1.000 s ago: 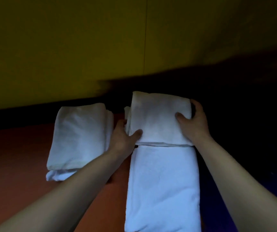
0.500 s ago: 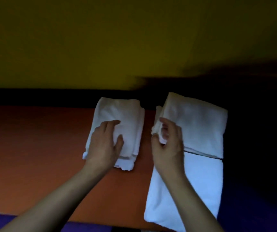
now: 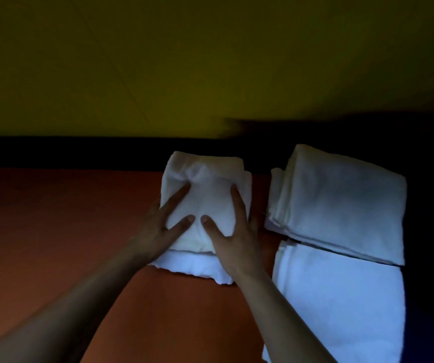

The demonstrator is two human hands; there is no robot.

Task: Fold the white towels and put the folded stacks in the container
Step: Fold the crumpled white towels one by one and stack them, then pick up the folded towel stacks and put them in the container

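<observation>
A small folded white towel stack (image 3: 205,184) lies on the orange surface (image 3: 53,231) near its far edge. My left hand (image 3: 162,229) and my right hand (image 3: 234,234) both rest on it. The thumbs nearly meet on top, the forefingers point away from me, and the other fingers wrap around the stack's sides. To the right, a bigger folded towel stack (image 3: 341,203) lies on the far end of a long folded white towel (image 3: 341,305). No container is in view.
A yellow wall (image 3: 210,61) rises behind a dark band (image 3: 79,150) at the surface's far edge. The area to the right of the towels (image 3: 433,258) is dark, and nothing there can be made out. The scene is dim.
My right hand has left the bigger stack on the right and joined my left hand on the small stack. The view has swung to the left.
</observation>
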